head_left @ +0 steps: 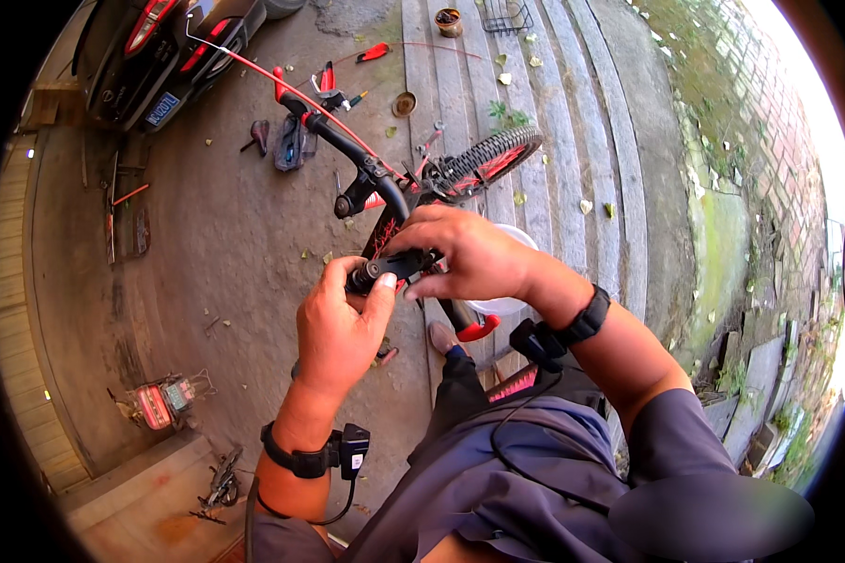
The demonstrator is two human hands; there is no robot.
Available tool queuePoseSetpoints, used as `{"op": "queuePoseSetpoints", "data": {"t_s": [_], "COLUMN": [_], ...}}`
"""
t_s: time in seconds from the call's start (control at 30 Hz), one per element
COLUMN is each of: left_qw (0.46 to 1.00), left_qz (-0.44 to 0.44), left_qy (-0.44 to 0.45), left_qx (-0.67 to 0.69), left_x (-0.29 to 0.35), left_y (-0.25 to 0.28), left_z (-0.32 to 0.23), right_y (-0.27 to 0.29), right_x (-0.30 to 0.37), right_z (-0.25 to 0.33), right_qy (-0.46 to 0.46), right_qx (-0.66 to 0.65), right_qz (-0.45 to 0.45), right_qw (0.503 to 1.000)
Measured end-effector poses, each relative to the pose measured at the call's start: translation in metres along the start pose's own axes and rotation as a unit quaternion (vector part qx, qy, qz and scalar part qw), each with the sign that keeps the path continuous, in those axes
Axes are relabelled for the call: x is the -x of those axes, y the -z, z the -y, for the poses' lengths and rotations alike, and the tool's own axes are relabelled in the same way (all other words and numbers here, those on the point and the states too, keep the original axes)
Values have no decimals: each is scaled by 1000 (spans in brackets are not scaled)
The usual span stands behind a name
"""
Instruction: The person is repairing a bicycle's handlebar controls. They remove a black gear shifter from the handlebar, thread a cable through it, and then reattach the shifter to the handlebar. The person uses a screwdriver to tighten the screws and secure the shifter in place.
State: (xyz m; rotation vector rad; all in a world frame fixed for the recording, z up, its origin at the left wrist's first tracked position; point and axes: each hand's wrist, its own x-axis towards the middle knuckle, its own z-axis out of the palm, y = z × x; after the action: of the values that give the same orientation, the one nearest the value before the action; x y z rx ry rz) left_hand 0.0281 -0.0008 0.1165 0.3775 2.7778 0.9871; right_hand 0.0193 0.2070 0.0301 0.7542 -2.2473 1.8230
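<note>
A black bicycle part, arm-like with a round bolted end, is between my two hands, over the handlebar. My left hand is closed on its rounded end, with the thumb pressed along the side. The fingers of my right hand curl round its other end, partly hiding it. Beneath lies a bike with a black handlebar that has red ends; one red handlebar end sticks out below my right hand. Beyond it is the knobby tyre of a wheel with red parts. Whether the part is fixed to the bike is hidden.
A dark car stands at the upper left. A saddle, a dark bag and red-handled tools lie on the ground beyond the bike. A white bucket is behind my right wrist. A red machine stands at the lower left.
</note>
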Motion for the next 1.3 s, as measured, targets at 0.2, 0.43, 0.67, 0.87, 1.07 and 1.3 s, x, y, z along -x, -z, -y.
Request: {"op": "queuePoseSetpoints", "data": {"t_s": [0.2, 0.43, 0.67, 0.87, 1.07, 1.3], "left_qw": [1000, 999, 998, 997, 998, 997], "left_qz": [13, -8, -10, -26, -20, -20], "left_qy": [19, 0, -7, -23, -12, -17], "left_qx": [-12, -52, -63, -69, -65, -68], "left_x": [-5, -7, -8, -6, -5, -5], "left_y": [1, -1, -3, -5, -4, -4], "left_z": [-7, -10, -14, -9, -11, -9], "right_y": [-3, -26, -35, -32, -26, -30], "right_x": [69, 84, 81, 67, 56, 57], "right_z": [-27, -30, -40, -27, -22, -27], "right_qy": [-356, -424, -462, -490, -486, -472], "right_qx": [-240, -437, -285, -201, -140, -165], "right_qz": [-153, 7, 74, 62, 60, 47], "right_qw": [890, 793, 837, 846, 861, 865]}}
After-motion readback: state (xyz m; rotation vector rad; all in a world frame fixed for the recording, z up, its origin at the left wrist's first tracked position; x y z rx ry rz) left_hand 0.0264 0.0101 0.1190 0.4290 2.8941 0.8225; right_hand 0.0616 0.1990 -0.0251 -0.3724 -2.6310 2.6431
